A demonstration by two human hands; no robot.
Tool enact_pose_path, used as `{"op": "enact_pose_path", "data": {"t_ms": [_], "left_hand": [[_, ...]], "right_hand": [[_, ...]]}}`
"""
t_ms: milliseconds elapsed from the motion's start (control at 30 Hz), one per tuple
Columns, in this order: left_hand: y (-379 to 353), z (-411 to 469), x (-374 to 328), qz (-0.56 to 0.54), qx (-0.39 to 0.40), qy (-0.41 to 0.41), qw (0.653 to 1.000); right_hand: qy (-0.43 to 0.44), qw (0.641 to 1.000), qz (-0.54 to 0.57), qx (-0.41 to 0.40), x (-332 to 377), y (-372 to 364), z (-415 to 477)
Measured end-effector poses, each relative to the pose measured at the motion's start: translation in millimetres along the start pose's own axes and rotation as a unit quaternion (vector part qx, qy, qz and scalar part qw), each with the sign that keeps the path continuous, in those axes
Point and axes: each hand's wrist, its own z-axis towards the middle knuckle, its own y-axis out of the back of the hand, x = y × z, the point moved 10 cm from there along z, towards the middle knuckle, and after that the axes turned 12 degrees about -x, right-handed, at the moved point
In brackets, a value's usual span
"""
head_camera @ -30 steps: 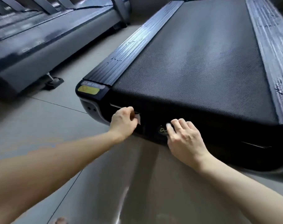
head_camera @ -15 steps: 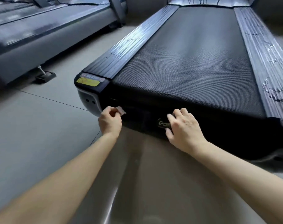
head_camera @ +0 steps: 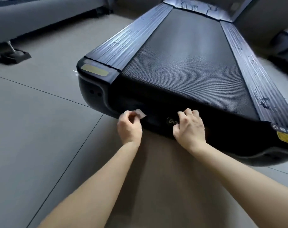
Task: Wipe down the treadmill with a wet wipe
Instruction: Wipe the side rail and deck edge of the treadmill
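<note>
The black treadmill (head_camera: 186,66) runs away from me, its rear end cap nearest. My left hand (head_camera: 129,127) pinches a small folded wet wipe (head_camera: 140,113) against the end cap's glossy rear face, left of centre. My right hand (head_camera: 189,127) rests on the same rear face just right of the logo (head_camera: 172,122), fingers bent over the edge below the belt. Most of the wipe is hidden inside my left hand.
A yellow label (head_camera: 94,70) marks the left rear corner, another (head_camera: 286,137) the right. A second treadmill's grey base (head_camera: 33,18) and its foot (head_camera: 15,55) stand at the far left. Another machine's base (head_camera: 286,41) sits at far right. Grey floor tiles (head_camera: 33,129) surround it.
My left hand slid left along the rear face with the wipe, then came back a little toward the centre. The right hand stayed by the logo. The view tilted up along the belt.
</note>
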Motion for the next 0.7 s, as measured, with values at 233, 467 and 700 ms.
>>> {"op": "enact_pose_path", "data": {"t_ms": [233,467,700], "left_hand": [[-21.1,-45.4,51.1,-0.114,-0.007,0.386,0.915],[-73.2,-133.2,23.8,-0.243,0.164,0.479,0.827],[-25.6,-7.3,74.7,-0.356,0.042,0.437,0.825]], "right_hand": [[-0.043,0.999,0.003,0.001,1.2,-1.6,5.5],[-0.041,0.999,0.025,-0.006,-1.0,-3.8,8.7],[-0.042,0.995,0.088,-0.03,-8.4,-6.0,13.1]]}}
